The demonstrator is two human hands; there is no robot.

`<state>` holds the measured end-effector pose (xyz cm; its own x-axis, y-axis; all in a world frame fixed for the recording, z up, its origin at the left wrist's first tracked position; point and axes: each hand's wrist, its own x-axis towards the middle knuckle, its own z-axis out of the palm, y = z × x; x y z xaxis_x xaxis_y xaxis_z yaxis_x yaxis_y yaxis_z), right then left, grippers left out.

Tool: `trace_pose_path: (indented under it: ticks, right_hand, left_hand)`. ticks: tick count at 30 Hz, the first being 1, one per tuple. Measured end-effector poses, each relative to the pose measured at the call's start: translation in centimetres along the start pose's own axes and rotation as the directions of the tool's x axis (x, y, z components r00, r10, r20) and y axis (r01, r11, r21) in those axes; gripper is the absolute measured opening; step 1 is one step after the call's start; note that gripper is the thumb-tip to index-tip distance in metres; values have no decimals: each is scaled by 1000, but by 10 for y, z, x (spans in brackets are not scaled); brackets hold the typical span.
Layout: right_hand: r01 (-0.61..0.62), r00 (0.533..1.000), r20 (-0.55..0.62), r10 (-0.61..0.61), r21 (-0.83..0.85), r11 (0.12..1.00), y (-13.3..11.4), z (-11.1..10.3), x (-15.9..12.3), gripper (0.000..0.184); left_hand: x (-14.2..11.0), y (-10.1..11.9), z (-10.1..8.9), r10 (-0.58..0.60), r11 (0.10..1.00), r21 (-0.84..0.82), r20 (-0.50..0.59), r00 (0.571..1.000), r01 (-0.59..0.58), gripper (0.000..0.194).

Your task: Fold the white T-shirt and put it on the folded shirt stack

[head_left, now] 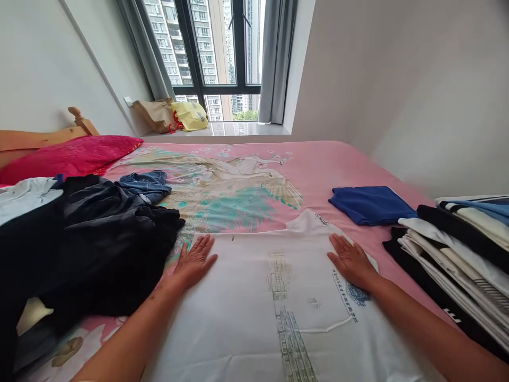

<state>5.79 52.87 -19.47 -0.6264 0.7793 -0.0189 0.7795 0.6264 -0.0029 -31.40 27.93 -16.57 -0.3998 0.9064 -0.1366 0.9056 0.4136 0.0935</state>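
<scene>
A white T-shirt [246, 297] with printed drawings and lettering lies spread on the bed in front of me. Its far edge is a fairly straight line, and one white part, perhaps a sleeve, sticks out beyond it. My left hand [196, 260] rests flat on the shirt's far left corner, fingers stretched out. On the far right side, my right hand [352, 260] also lies flat with its fingers apart, close to a blue round print. Neither hand grips the cloth.
Dark clothes [107, 249] are heaped at the left, with jeans [147, 185] behind. A folded blue garment [371, 204] lies right, beside a stack of folded clothes [465, 254]. A red pillow [75, 154] is far left on the pink bedsheet [318, 164]. Bags [191, 115] stand on the windowsill.
</scene>
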Motion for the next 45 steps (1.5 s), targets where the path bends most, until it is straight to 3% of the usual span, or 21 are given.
trace_pose_path:
  ticks: [3,6,8,10,13,16,18,19,23,26,30,34,37,39,41,42,44,45]
  right_hand:
    - [-23,996,-87,20,-40,999,30,13,-1,62]
    - [-25,995,-99,21,-40,999,30,14,-4,61]
    - [-39,998,-57,37,-25,999,23,5,-3,61]
    - [-88,996,34,88,9,996,8,-10,-1,60]
    - [-149,980,145,137,72,986,-41,-38,-3,60]
    - [12,994,106,-26,135,991,-93,-52,-18,58]
    - [123,987,86,-138,162,979,-98,-47,-35,54]
    - [133,986,83,-148,164,977,-86,-42,-45,54]
    - [-100,995,-3,101,103,990,8,-10,-79,60]
    - [-121,979,-165,122,19,993,51,9,-91,57]
    - [-106,969,-225,102,-8,994,50,18,-90,55]
    - [-155,981,-118,157,24,988,45,-1,-86,57]
    - [-233,972,51,230,50,971,20,-33,-81,56]
    - [-237,968,98,230,72,969,-19,-53,-79,56]
    - [-121,992,55,116,101,987,-65,-61,-84,57]
    - [-40,999,36,36,119,992,-83,-59,-90,57]
    - [179,982,25,-186,188,966,-96,-45,-106,56]
    - [187,980,29,-196,193,963,-90,-35,-116,56]
  left_hand:
    - [-2,-34,6,-21,999,48,-71,997,24,63]
    - [-5,-30,4,-13,998,57,-59,998,17,63]
    - [-5,-19,-5,-51,997,57,4,999,51,62]
    - [-2,2,-21,-138,990,52,98,986,133,61]
    - [5,64,-44,-202,979,37,188,961,199,61]
    - [-3,132,-45,-27,999,-22,184,983,31,58]
    - [-24,145,-32,116,992,-60,155,981,-108,55]
    - [-38,137,-23,163,985,-79,143,976,-153,57]
    - [-93,47,7,-46,999,21,-29,999,46,64]
    - [-109,3,17,-18,996,89,-94,995,27,64]
    - [-106,5,19,-11,993,113,-109,994,24,63]
    - [-103,13,5,-57,992,108,-18,998,59,64]
    - [-97,42,-19,-170,981,107,83,982,161,64]
    - [-89,86,-33,-231,970,100,116,966,220,62]
    - [-83,137,-36,-155,986,67,82,984,150,60]
    - [-83,158,-33,-50,999,5,49,998,49,58]
    - [-93,173,-20,137,989,-56,28,990,-135,58]
    - [-102,164,-11,143,989,-54,68,987,-140,59]
